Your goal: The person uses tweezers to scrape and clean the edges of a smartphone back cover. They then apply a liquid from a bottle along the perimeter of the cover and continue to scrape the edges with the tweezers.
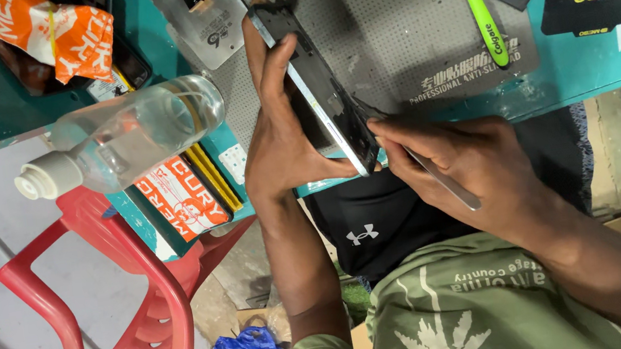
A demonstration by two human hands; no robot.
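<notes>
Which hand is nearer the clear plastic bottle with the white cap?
Left. The left hand grips the dark phone just beside the clear plastic bottle; the right hand works a thin metal tool on the phone's far side.

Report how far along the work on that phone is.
Done: the phone is off the grey mat and stood on edge. In hand: the left hand braces it while the right hand presses a thin metal tool at its lower corner. Left: no opened gap shows along the edge, so the parts look still joined.
</notes>
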